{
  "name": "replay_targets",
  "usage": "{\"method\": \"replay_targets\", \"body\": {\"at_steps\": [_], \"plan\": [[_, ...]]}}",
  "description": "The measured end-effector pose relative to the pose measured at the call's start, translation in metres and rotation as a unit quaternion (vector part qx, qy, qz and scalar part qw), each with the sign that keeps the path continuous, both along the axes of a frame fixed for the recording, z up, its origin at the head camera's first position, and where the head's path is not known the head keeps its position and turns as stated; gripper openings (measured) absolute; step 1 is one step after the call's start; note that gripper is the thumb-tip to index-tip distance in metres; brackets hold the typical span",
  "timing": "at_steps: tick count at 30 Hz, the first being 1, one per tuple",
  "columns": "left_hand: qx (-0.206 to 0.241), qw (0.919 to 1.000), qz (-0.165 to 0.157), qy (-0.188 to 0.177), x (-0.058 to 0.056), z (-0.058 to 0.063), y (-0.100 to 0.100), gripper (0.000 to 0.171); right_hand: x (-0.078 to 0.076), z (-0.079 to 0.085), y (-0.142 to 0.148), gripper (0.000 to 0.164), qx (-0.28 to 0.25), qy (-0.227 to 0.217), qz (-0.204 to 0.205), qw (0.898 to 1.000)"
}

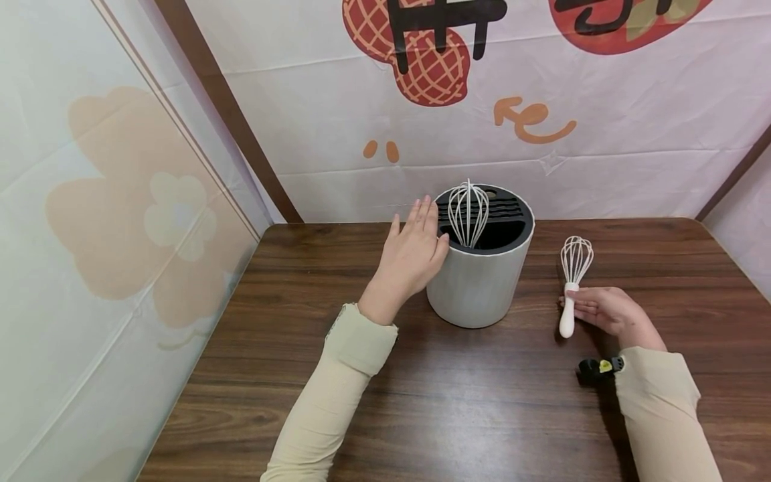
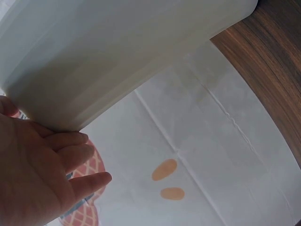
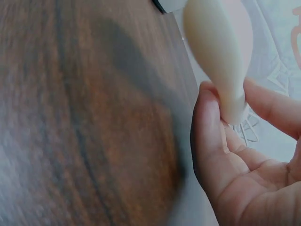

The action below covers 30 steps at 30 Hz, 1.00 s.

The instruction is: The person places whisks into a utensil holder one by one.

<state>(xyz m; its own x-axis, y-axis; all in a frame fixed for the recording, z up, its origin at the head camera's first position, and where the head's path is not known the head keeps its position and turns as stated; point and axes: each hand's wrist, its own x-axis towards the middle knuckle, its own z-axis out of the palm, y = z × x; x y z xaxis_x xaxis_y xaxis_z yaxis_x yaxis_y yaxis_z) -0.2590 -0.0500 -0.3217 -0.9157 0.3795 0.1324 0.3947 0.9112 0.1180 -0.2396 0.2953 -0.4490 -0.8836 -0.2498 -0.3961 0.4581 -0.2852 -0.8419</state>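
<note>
A white utensil holder [image 1: 472, 291] with a black slotted top stands on the table. In its front compartment sits a whisk [image 1: 468, 213], wire end up, its handle hidden inside. My left hand [image 1: 411, 251] rests against the holder's left rim with its fingers extended. The left wrist view shows these fingers [image 2: 77, 157] touching the holder wall [image 2: 117, 56] near the rim. To the right of the holder, my right hand [image 1: 608, 310] pinches a second, white-handled whisk [image 1: 568, 314] between thumb and fingers, wires pointing away from me. That smooth handle [image 3: 218, 42] fills the top of the right wrist view.
The brown wooden table [image 1: 482, 402] reaches back to a printed cloth backdrop [image 1: 331, 120]. Another cloth panel [image 1: 120, 234] hangs along the left side. A small black device [image 1: 596, 369] is strapped at my right wrist.
</note>
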Motion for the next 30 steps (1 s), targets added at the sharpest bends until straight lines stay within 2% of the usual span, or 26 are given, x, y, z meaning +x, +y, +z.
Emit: {"method": "replay_targets", "body": {"at_steps": [8, 17, 24, 30], "plan": [[0.002, 1.0000, 0.000, -0.004, 0.001, -0.001, -0.001, 0.059, 0.002, 0.001, 0.000, 0.024, -0.033, 0.035, 0.003, 0.999], [0.002, 1.0000, -0.001, -0.008, 0.002, 0.000, -0.001, 0.059, 0.007, 0.007, -0.002, 0.023, -0.028, 0.049, 0.000, 0.998], [0.000, 1.0000, -0.001, -0.003, 0.001, -0.001, -0.001, 0.059, 0.008, 0.017, -0.005, 0.024, -0.038, 0.060, -0.020, 0.997], [-0.002, 1.0000, 0.000, 0.000, 0.001, -0.001, -0.002, 0.059, 0.010, 0.028, -0.010, 0.024, -0.044, 0.089, -0.008, 0.995]]}}
